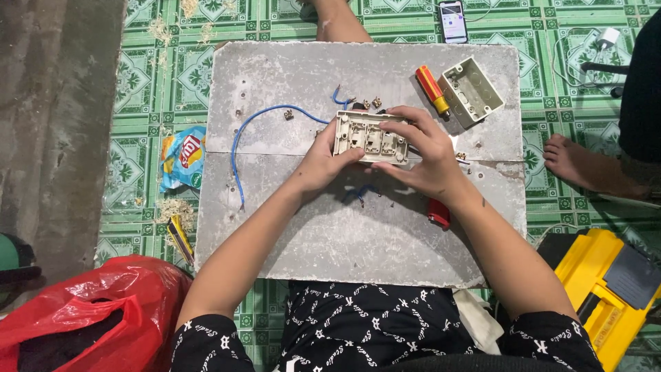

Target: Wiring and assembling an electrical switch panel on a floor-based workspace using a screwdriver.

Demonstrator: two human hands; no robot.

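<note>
2 hands grip the switch plate (pixel 370 138) between them: left hand (pixel 323 162) and right hand (pixel 427 155) at its ends.

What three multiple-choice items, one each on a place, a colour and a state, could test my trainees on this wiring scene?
1. Where does the red-and-yellow-handled screwdriver lie?
A. on the green tiled floor
B. on the grey board, beside the beige plastic wall box
C. in the red plastic bag

2. What colour is the long curved wire on the board?
A. blue
B. white
C. black

3. How is the beige rectangular switch plate held?
A. lying untouched
B. by one hand only
C. by the left hand and right hand together

Answers: 1 B, it rests next to the box; 2 A, its sheath is blue; 3 C, both hands grip its ends.
</note>
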